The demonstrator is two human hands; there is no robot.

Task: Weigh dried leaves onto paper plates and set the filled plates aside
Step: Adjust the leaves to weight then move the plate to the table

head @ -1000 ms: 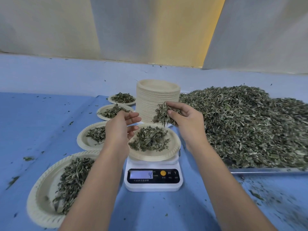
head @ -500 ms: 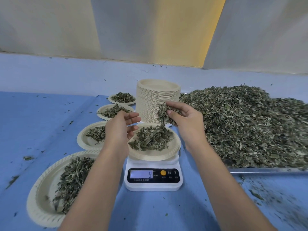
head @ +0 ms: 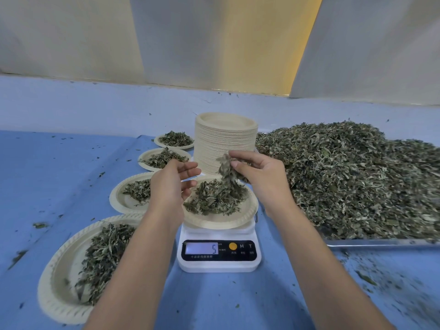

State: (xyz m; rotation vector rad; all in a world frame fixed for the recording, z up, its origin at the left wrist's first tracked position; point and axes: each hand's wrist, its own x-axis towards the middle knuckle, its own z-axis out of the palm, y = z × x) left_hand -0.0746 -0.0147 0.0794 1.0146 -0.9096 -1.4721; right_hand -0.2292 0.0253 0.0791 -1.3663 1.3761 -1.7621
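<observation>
A clump of dried leaves (head: 226, 167) is pinched between the thumb and the curled fingers of the right hand (head: 260, 173), just above the far side of the paper plate (head: 238, 223) that stands on the scale (head: 219, 264). The clump is held low, probably so that small amounts can be let down onto the leaves already lying in the plate without passing the wanted weight. The left hand (head: 171, 184) is empty, with its fingers straight and relaxed. It is held over the left rim of the same plate, perhaps to be ready for lifting it. A 5 is shown on the display (head: 202, 248), which is turned toward the person so that it can be read during the filling.

The scale is placed in the middle of the blue tabletop (head: 59, 175), toward its near edge. The big pile of loose leaves (head: 345, 177) is kept on a metal tray (head: 381, 242) toward the right edge, near the right hand, so the reach is short. A stack of empty plates (head: 226, 141) is set just behind the scale, where the next plate can be taken easily. 4 filled plates (head: 47, 289) are lined up on the left of the scale, from the near edge toward the far edge. This side is clearly used for setting aside. The step in hand is judged to be the topping-up, and the plate on the scale is not yet set aside.
</observation>
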